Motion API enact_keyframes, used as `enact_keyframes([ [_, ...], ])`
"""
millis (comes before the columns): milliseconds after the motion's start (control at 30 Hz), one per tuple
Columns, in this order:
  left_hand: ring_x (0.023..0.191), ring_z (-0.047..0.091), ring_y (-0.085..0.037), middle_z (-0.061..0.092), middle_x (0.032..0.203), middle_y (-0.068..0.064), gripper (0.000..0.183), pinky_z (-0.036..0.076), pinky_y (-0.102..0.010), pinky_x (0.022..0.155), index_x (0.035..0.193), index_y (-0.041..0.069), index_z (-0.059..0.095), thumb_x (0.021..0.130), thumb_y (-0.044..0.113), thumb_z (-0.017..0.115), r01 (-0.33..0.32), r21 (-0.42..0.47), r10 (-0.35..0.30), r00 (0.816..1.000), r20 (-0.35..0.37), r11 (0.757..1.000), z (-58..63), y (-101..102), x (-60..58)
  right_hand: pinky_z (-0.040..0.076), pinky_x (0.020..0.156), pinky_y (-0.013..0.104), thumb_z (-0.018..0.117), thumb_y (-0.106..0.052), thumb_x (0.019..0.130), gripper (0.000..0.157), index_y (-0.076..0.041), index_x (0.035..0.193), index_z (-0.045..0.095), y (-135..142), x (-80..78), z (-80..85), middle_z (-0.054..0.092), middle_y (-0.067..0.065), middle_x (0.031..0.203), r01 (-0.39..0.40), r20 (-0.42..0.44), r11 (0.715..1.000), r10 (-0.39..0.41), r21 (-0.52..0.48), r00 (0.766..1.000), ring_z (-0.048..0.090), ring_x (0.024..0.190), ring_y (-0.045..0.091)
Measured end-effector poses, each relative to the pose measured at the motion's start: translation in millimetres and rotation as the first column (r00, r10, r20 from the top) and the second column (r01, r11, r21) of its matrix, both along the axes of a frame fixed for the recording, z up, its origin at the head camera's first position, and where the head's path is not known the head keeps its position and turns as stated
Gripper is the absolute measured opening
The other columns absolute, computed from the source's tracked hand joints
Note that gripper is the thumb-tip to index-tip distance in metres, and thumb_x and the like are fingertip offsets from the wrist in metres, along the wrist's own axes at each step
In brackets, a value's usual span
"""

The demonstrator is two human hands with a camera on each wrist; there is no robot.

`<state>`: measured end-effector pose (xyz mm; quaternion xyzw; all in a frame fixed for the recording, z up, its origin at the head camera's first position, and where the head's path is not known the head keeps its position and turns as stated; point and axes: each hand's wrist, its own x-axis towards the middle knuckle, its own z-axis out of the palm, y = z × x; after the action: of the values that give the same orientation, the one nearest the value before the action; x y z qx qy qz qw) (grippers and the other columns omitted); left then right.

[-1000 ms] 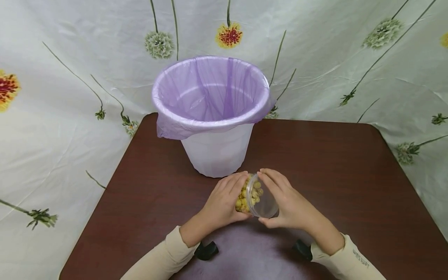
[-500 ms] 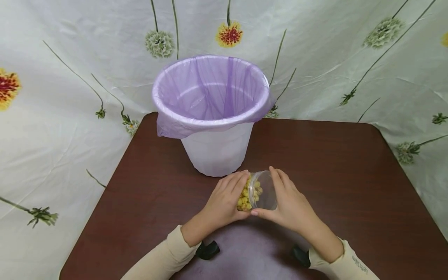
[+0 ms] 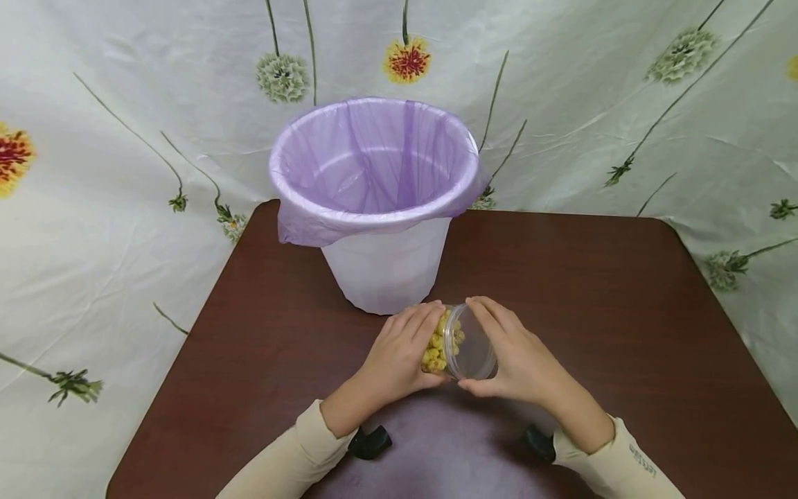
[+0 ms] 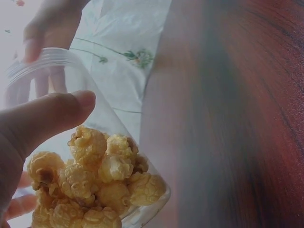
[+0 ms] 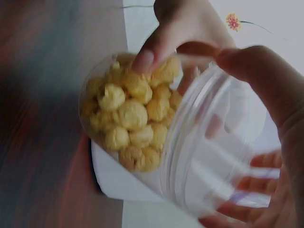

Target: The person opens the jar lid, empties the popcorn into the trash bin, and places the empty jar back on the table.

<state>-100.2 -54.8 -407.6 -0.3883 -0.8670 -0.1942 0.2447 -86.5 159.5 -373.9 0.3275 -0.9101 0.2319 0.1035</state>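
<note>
A clear plastic jar [image 3: 438,346], tipped on its side, holds yellow popcorn [image 4: 80,183]. My left hand [image 3: 393,357] grips the jar's body, thumb on the near side and fingers over the far side. At the jar's mouth, my right hand [image 3: 526,360] grips the clear round lid [image 3: 479,352], its thumb at the lower edge and fingertips at the upper edge. Ridged rings [image 5: 183,137] around the jar's mouth show in the right wrist view. The popcorn is heaped toward the jar's bottom in the left wrist view.
Just beyond my hands a white trash can [image 3: 386,270] stands on the dark red-brown table [image 3: 580,284]. A purple bag [image 3: 312,229] lines it and folds over its rim. Behind hangs a pale flowered cloth [image 3: 573,90].
My right hand turned forward around the lid half a second ago and has now turned back, its thumb moving away from the left one. My left hand keeps its grip on the jar.
</note>
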Motion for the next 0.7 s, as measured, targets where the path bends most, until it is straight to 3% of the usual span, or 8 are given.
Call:
enact_keyframes([
  [133, 0.114, 0.043, -0.026, 0.046, 0.128, -0.011, 0.104, 0.04, -0.039, 0.085, 0.129, 0.001, 0.04, 0.047, 0.048, 0.082, 0.006, -0.01, -0.006, 1.0, -0.003, 1.0, 1.5, -1, 0.1, 0.036, 0.094, 0.041, 0.082, -0.035, 0.055, 0.105, -0.002, 0.138, 0.027, 5, -5.2, 0.6, 0.027, 0.011, 0.14, -0.152, -0.021, 0.988, 0.152, -0.012, 0.988, 0.028, 0.125, 0.028],
  [233, 0.114, 0.043, -0.026, 0.046, 0.128, -0.011, 0.103, 0.04, -0.039, 0.085, 0.129, 0.001, 0.04, 0.048, 0.049, 0.082, -0.002, -0.017, 0.002, 1.0, -0.003, 1.0, 2.2, -1, 0.2, 0.027, 0.101, 0.041, 0.084, -0.031, 0.054, 0.108, -0.001, 0.139, 0.024, 7, -5.5, 2.5, 0.024, 0.01, 0.143, -0.194, 0.002, 0.981, 0.194, -0.01, 0.981, 0.022, 0.129, 0.03],
  [367, 0.114, 0.042, -0.027, 0.045, 0.128, -0.012, 0.103, 0.039, -0.04, 0.087, 0.129, 0.001, 0.04, 0.048, 0.048, 0.082, -0.01, -0.017, 0.009, 1.0, -0.004, 1.0, 2.3, -1, 0.4, 0.03, 0.098, 0.045, 0.079, -0.047, 0.058, 0.117, -0.005, 0.143, 0.011, 3, 1.0, 5.0, 0.016, 0.012, 0.146, -0.087, 0.094, 0.996, 0.088, -0.014, 0.992, 0.019, 0.13, 0.031],
  [500, 0.115, 0.042, -0.028, 0.044, 0.129, -0.012, 0.103, 0.036, -0.041, 0.092, 0.13, 0.0, 0.038, 0.049, 0.047, 0.081, -0.006, -0.024, 0.006, 1.0, -0.016, 1.0, 2.8, 0, 0.2, 0.038, 0.091, 0.048, 0.07, -0.062, 0.059, 0.121, -0.009, 0.144, 0.003, -3, 8.2, 5.6, 0.017, 0.017, 0.143, 0.077, 0.203, 0.997, -0.07, -0.029, 0.977, 0.027, 0.126, 0.033],
  [700, 0.114, 0.042, -0.028, 0.045, 0.128, -0.012, 0.103, 0.035, -0.041, 0.093, 0.129, 0.0, 0.039, 0.048, 0.046, 0.081, -0.009, -0.031, 0.008, 0.999, -0.037, 0.999, 2.9, 0, -0.4, 0.044, 0.084, 0.045, 0.066, -0.065, 0.062, 0.113, -0.005, 0.142, 0.014, -8, 8.7, 4.5, 0.03, 0.019, 0.133, 0.135, 0.182, 0.991, -0.133, 0.002, 0.974, 0.041, 0.114, 0.033],
])
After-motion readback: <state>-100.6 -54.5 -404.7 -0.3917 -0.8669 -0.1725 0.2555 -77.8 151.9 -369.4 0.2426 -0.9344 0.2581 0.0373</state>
